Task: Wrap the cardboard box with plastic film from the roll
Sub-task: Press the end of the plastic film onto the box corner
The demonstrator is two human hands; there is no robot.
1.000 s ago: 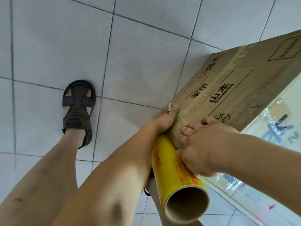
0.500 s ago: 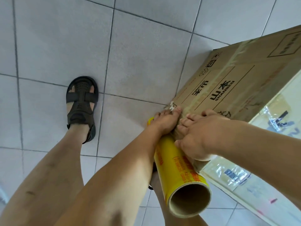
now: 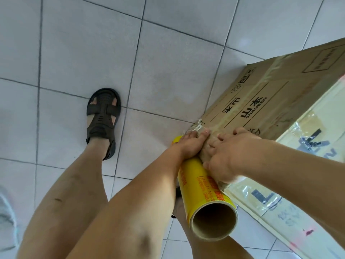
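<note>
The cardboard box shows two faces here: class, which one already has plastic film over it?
The pale face at lower right, bearing black marker letters: glossy, wrinkled film covers it. The brown printed face looks bare.
</note>
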